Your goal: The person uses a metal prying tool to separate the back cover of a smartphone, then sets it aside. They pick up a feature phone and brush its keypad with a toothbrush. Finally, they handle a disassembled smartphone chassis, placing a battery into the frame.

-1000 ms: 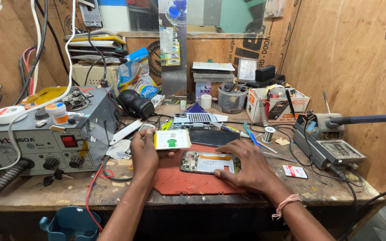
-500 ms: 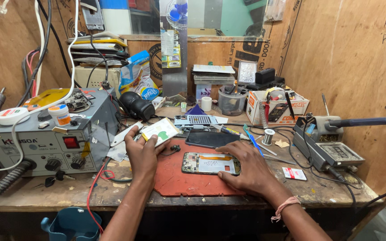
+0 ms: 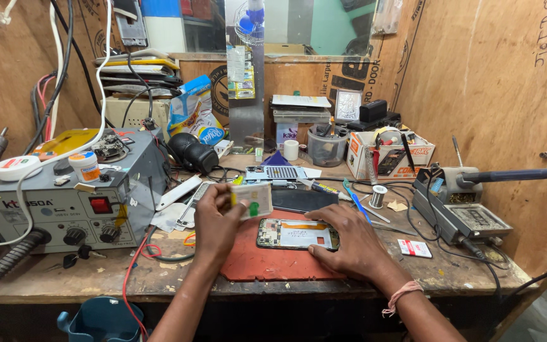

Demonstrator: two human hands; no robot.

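An opened phone (image 3: pixel 297 234), its inner parts showing, lies flat on a red work mat (image 3: pixel 267 259) at the bench's front. My right hand (image 3: pixel 344 244) rests on the phone's right end and holds it down. My left hand (image 3: pixel 215 221) is raised just left of the phone and holds a small white flat part (image 3: pixel 252 200) with a green mark, tilted up on edge above the mat. A black phone screen (image 3: pixel 302 199) lies just behind the mat.
A grey rework station (image 3: pixel 64 202) with knobs stands at the left. A soldering stand and iron (image 3: pixel 460 212) sit at the right, a small box of tools (image 3: pixel 389 155) behind them. Tweezers, solder spool (image 3: pixel 379 196), wires and a black speaker (image 3: pixel 191 152) crowd the back.
My left hand has lifted the white part off the bench and tipped it up on edge. My right hand stays on the phone.
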